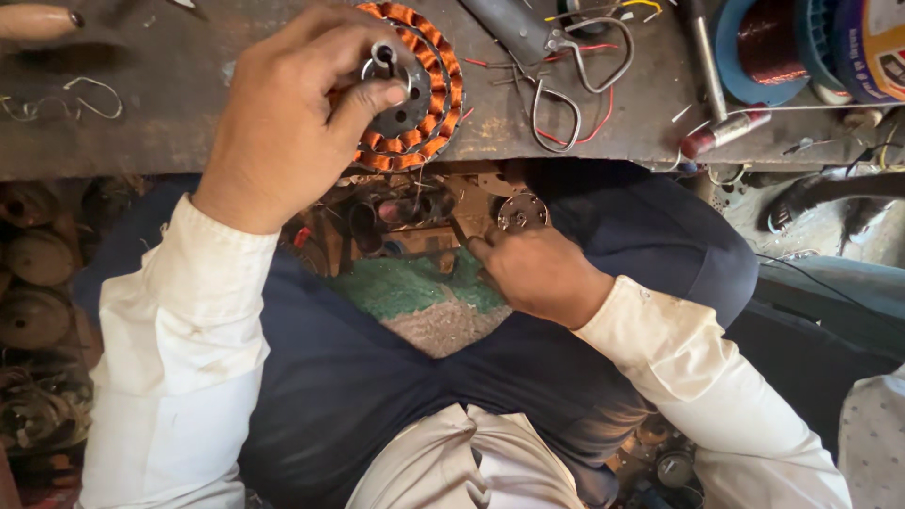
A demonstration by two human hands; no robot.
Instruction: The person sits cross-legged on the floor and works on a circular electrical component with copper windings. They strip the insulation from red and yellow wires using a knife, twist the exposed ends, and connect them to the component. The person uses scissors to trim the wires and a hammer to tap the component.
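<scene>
Copper-wound stator (429, 90) at the bench (151, 104) front edge, dark hub with a short shaft in its middle. Left hand (292, 113) closed over it, thumb and fingertips gripping the hub. Right hand (537, 273) below the edge, over the lap, fingers curled around a thin tool; grip unclear. Metal scissors (566, 66) just beside the stator, red wires under them. Blue spool of copper wire (764, 47) near the back right corner.

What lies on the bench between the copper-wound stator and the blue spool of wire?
In the head view, between the stator under the left hand and the blue spool lie a pair of scissors and loose red wires.
</scene>
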